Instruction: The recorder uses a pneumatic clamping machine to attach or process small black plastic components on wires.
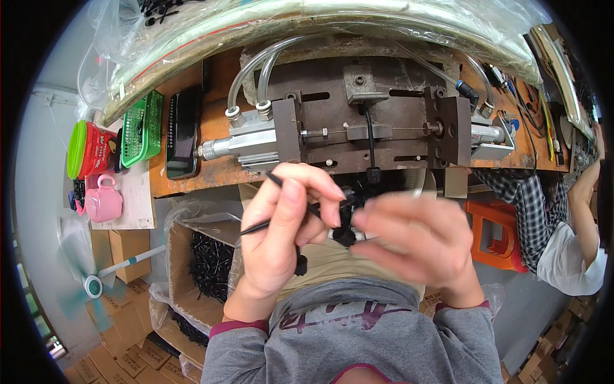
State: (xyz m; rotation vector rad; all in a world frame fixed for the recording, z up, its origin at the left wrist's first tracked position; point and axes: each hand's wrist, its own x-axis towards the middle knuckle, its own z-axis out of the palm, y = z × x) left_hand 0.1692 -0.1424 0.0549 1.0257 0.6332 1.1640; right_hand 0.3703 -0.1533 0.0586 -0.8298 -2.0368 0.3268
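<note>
In front of the bench my left hand (275,237) is closed around thin black plastic stems (256,227). Their ends stick out between the fingers, and a black knobbed end shows below the palm. To its right my right hand (422,240) is smeared by motion, its fingers pointing toward the left hand; whether it holds anything cannot be made out. Between and beneath the hands lie black parts (345,227), partly hidden. Just beyond, a metal clamping fixture (371,132) carries one black stem (371,144) hanging with its knobbed end down, between two air cylinders (256,141).
At the left stand a green basket (142,128), a dark tray (183,131), a red tub (96,150) and a pink cup (104,200). Below, a lined carton (182,256) holds many black parts. An orange stool (495,233) and another person's arm (582,198) are at right.
</note>
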